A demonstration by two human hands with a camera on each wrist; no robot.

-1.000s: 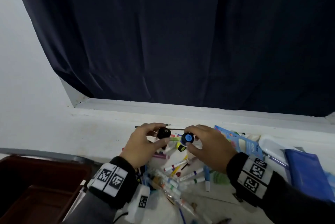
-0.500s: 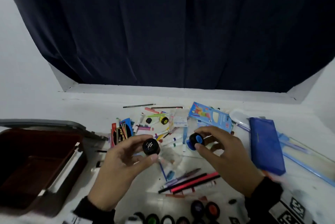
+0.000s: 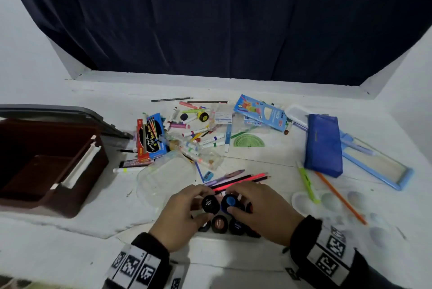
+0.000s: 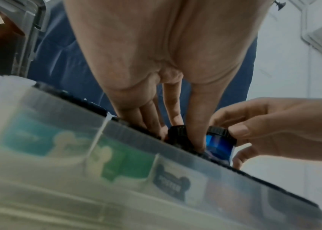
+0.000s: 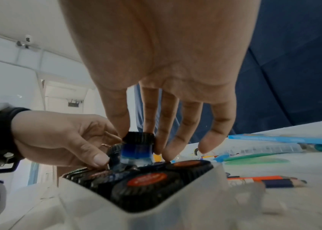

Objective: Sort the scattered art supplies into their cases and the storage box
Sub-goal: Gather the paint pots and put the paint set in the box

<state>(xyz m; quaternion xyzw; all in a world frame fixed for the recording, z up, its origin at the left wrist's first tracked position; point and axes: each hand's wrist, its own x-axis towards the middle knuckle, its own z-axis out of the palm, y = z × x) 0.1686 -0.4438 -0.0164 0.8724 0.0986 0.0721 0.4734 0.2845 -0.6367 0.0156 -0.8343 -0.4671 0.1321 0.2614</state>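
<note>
My left hand [image 3: 187,213] pinches a black-capped paint pot [image 3: 210,204] [image 4: 178,135]. Right beside it my right hand [image 3: 259,211] pinches a blue paint pot [image 3: 229,202] [image 5: 137,149] [image 4: 218,141] by its ribbed black cap. Both pots hang just above a clear plastic paint case [image 5: 101,200] [image 4: 117,171] near the front edge, which holds several capped pots, among them an orange-topped one [image 5: 146,179]. The brown storage box [image 3: 46,160] stands open at the left. Markers and pencils [image 3: 198,139] lie scattered in the middle.
A blue pencil pouch [image 3: 323,143], a light blue tray [image 3: 378,167] and a coloured pencil box [image 3: 261,113] lie at the right. A white palette [image 3: 327,202] sits by my right hand. A clear lid [image 3: 163,176], a green protractor [image 3: 249,141] and loose pencils [image 3: 238,181] lie beyond the paint case.
Both hands have come down and toward me with their pots, from over the marker pile to just above the paint case. The head view has tipped downward.
</note>
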